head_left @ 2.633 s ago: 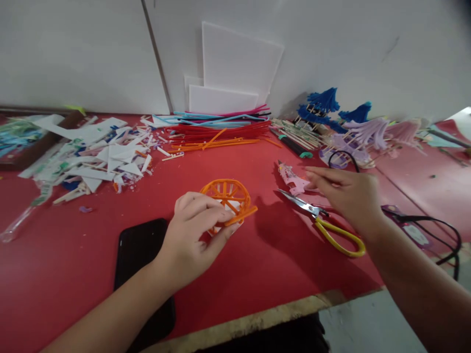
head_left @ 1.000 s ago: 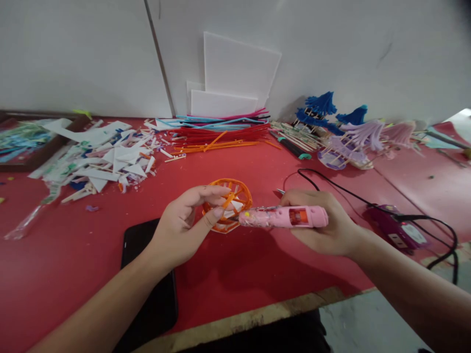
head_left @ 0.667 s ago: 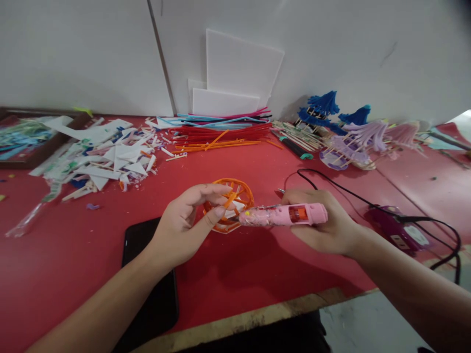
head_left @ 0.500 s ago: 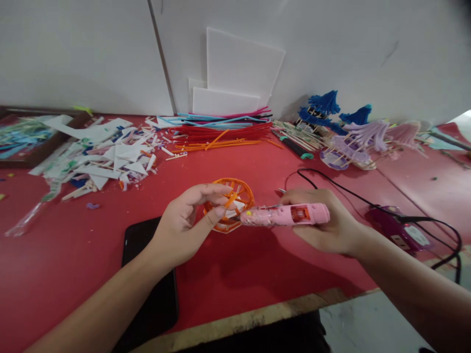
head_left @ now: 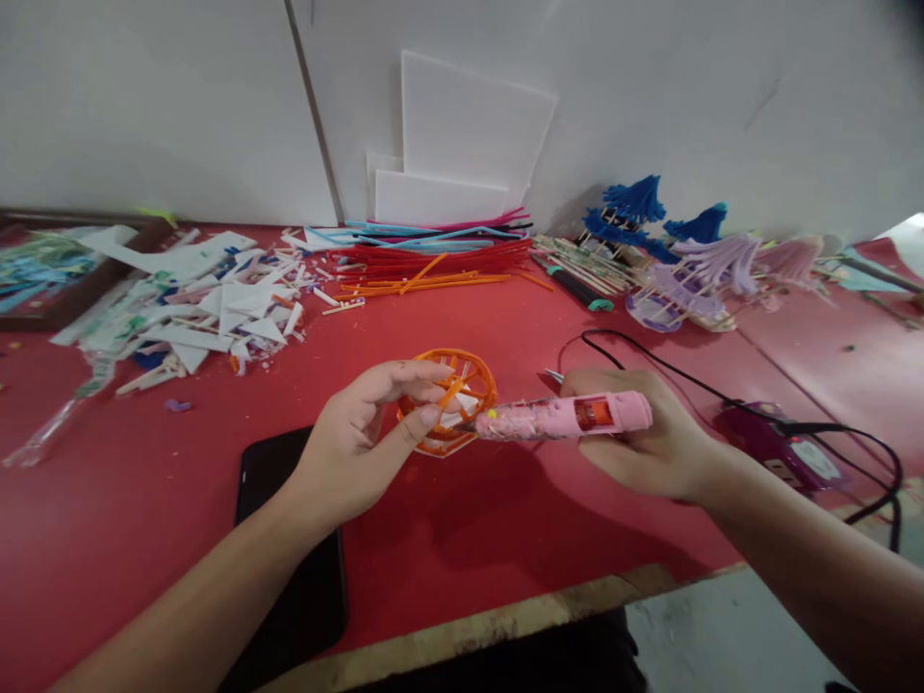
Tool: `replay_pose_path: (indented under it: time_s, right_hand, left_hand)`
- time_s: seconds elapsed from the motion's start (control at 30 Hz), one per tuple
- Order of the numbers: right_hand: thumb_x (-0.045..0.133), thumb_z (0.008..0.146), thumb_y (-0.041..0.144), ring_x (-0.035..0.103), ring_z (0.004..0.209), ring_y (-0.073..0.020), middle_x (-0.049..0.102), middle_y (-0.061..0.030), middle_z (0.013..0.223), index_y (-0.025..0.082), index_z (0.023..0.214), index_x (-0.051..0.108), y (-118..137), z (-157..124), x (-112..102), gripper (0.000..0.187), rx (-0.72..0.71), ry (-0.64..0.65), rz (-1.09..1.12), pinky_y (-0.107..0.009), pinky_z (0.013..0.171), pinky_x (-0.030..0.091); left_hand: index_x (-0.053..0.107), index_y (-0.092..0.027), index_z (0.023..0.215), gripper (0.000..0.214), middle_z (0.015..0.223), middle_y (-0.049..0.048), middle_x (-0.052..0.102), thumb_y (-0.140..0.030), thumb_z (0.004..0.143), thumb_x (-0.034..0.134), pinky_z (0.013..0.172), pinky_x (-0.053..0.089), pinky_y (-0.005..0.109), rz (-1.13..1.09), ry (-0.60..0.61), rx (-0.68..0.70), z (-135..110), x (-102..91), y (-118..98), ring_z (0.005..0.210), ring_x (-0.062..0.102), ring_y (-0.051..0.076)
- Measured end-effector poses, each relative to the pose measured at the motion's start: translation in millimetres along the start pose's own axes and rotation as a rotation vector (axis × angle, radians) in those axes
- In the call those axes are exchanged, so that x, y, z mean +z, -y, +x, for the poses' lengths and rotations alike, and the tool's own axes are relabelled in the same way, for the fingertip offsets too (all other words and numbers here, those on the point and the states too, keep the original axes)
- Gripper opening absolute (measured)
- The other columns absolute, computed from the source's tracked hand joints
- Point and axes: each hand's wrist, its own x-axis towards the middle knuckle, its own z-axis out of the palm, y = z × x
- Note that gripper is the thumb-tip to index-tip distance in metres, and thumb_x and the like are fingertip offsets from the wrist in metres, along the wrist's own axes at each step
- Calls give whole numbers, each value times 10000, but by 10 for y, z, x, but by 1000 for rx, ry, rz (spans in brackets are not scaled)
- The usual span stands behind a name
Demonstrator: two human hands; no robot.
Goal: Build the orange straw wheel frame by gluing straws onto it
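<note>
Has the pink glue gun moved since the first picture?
Yes. Judged by the scissors, the pink glue gun has come toward the person, nozzle swung left: it lay beyond their tip; now the right hand holds it nearer.

Pink glue gun; orange round frame; red tabletop.

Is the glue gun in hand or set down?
In hand: the right hand grips the pink glue gun, nozzle pointing toward the orange round frame; whether they touch, I cannot tell.
</note>
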Motion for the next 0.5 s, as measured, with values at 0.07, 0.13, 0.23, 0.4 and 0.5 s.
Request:
replay_pose_path:
  time_s: [0.07,0.13,0.23,0.4,0.5]
  right_hand:
    - [437,695,92,334,474,-77,362,54,561,214,622,310,9,0,-7,191,0,-7,0,-225,463,250]
    - [443,683,93,330,464,-76,365,56,551,214,617,317,17,-1,-13,187,-9,-14,0,-224,454,249]
    - [456,675,75,391,483,-80,456,40,577,201,670,414,30,-15,-21,133,-5,-7,7,-219,460,296]
    - [505,690,100,518,569,-119,595,-10,687,197,837,514,67,-98,6,176,-38,-22,-36,-244,509,391]
    - [526,684,132,560,615,-162,612,-29,728,220,880,512,99,-182,62,216,-53,-53,-105,-284,527,416]
  left_hand:
    - [629,-232,1036,224,996,41,687,-233,812,630,862,530,295,7,-7,-3,-3,1,-5,901,654,154]
    - [633,-230,1033,227,991,44,689,-237,806,637,864,533,301,13,-13,-5,-8,-1,-10,899,656,159]
    - [633,-224,1036,234,994,50,691,-233,802,642,860,537,299,16,-13,5,-12,-2,-19,891,658,158]
    - [635,-229,1008,210,1006,42,697,-235,799,646,881,532,300,38,-40,9,-9,18,-35,886,664,153]
    - [622,-218,1012,233,977,43,699,-236,784,665,888,533,314,85,-74,11,-25,31,-31,875,666,157]
